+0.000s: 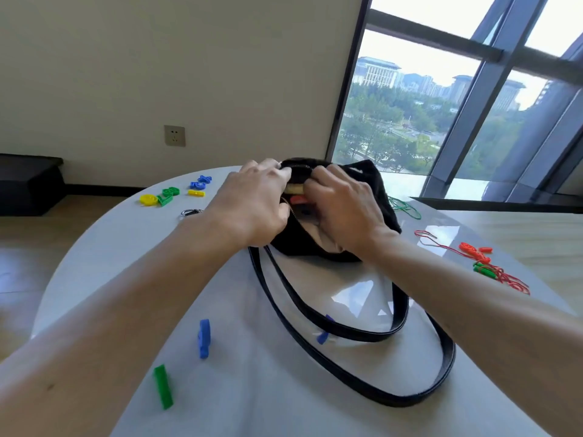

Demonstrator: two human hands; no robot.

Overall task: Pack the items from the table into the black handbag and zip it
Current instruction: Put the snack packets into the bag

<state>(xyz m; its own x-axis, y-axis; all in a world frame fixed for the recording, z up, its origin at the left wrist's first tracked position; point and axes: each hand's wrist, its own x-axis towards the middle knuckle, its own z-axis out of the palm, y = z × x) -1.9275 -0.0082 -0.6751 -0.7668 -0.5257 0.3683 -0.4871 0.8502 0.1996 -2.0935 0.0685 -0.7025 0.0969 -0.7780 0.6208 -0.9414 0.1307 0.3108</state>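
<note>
Your black handbag (pixel 377 187) sits mid-tabletop, soft and fuzzy-sided, its mouth partly agape on a pale lining; a yellow piece (pixel 295 188) and an orange-red piece (pixel 298 200) show inside. Its two slim, smooth black straps (pixel 315 313) loop toward you across the glossy white round tabletop (pixel 252 398).

Around it lie flat plastic shapes: a yellow, green and blue cluster (pixel 172 193) far left beside a small metal clasp (pixel 191 212); a blue piece (pixel 204 338) and a green bar (pixel 163 386) near you; another blue bit (pixel 322 337) partly under a strap; tangled red cord with orange and green pieces (pixel 482 260) on the right; a thin green cord (pixel 405 207) behind the bag.

Your hands and wrists cover much of the opening; your left hand (pixel 255 200) curls over the bag's left rim by the zip, gripping it; your right hand (pixel 344 209) bends at the wrist, fingers pinching the opposite rim.
</note>
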